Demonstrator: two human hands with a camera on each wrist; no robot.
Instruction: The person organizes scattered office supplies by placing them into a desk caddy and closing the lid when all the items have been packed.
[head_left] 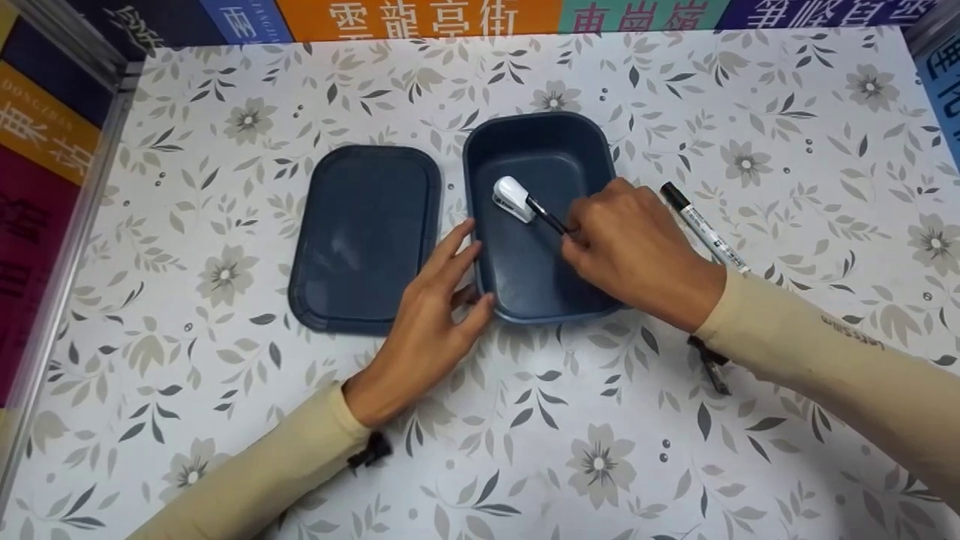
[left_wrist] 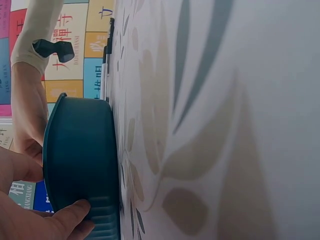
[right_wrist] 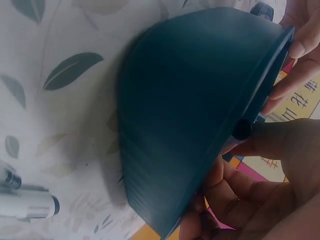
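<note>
White-headed rod (head_left: 546,213), black along its shaft, slants over the interior of an open dark-blue box (head_left: 540,292), its pale head (head_left: 512,198) toward the upper left of the head view; whether that head touches the floor of the box cannot be determined. The right hand (head_left: 630,240) pinches the shaft between thumb and curled fingers, above the right side of the box; the right wrist view shows the grip close beside the rim. The left hand (head_left: 435,322) has its fingers extended and spread against the left side of the box, with the thumb near the lower left corner; the left wrist view shows a fingertip on the outer wall.

Just left of the box, a matching dark-blue lid (head_left: 364,232) lies flat, partly covered by the left hand. To the right, beside the right forearm, lies a white marker (head_left: 705,229) with a black cap. A dark object (head_left: 716,375) shows below the right cuff; its identity is unclear. Both forearms wear beige sleeves (head_left: 817,352), the right one lettered. All rests on a floral-patterned surface (head_left: 247,390), bordered by coloured panels (head_left: 420,19) bearing large characters.
</note>
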